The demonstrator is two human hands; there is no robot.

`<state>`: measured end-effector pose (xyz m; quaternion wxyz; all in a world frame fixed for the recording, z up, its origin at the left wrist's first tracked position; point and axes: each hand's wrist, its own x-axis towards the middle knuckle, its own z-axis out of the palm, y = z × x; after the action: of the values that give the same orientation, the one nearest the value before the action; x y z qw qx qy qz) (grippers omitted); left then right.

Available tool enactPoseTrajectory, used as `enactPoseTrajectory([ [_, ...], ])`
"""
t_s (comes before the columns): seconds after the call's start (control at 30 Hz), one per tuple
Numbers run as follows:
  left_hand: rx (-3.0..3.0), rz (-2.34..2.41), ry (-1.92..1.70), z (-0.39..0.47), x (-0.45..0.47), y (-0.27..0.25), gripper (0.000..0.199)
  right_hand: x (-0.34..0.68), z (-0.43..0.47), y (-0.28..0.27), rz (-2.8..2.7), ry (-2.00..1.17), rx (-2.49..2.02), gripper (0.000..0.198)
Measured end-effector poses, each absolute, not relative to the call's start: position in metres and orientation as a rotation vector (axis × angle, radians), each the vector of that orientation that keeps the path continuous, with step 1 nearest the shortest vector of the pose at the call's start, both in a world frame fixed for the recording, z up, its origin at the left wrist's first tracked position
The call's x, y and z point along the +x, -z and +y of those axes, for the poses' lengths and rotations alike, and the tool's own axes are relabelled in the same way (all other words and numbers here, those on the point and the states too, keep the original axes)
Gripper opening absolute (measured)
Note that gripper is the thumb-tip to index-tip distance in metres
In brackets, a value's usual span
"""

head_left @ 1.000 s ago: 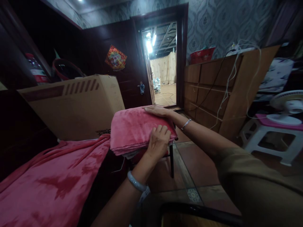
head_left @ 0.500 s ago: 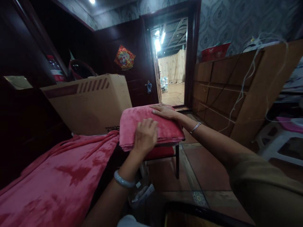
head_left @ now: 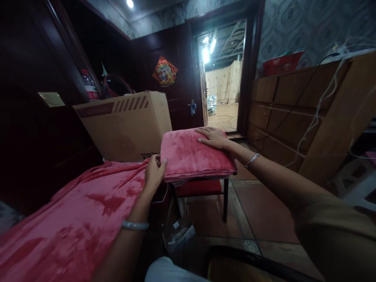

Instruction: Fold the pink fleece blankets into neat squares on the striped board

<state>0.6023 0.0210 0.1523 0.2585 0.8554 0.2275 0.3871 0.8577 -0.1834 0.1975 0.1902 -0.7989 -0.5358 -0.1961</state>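
A folded pink blanket lies on a small chair with a red seat. My right hand rests flat on the folded stack's far right top. My left hand grips the stack's near left corner, fingers curled over its edge. The unfolded length of the same pink blanket trails down to the left over a dark surface. Both wrists wear bangles.
A large cardboard box stands behind the blanket. A wooden panel with hanging cables leans at the right. A dark door and lit doorway are straight ahead. Tiled floor shows beside the chair; a white stool sits far right.
My left hand slid from the top of the folded stack to its near left corner and took hold of the edge. My right hand stayed flat on top. The view turned left.
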Motion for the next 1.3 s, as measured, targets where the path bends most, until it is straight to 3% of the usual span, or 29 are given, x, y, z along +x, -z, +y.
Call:
enactPoseTrajectory([
  [0.07,2.226,0.634,-0.993,0.018,0.607,-0.152,0.014,0.857,-0.184,-0.196,-1.516,0.583,-2.266,0.070],
  [0.13,2.166,0.619,-0.977,0.017,0.609,-0.150,0.007,0.856,-0.184,-0.195,-1.536,0.603,-2.278,0.070],
  [0.47,1.969,0.483,-0.917,0.028,0.596,-0.139,0.024,0.847,-0.185,-0.203,-1.479,0.641,-2.351,0.075],
  [0.8,1.840,0.398,-0.799,0.023,0.583,-0.133,0.034,0.786,-0.184,-0.197,-1.850,0.668,-2.229,0.077],
  [1.3,1.767,0.481,-0.675,0.018,0.543,-0.123,0.048,0.738,-0.187,-0.191,-1.927,0.677,-1.984,0.058],
])
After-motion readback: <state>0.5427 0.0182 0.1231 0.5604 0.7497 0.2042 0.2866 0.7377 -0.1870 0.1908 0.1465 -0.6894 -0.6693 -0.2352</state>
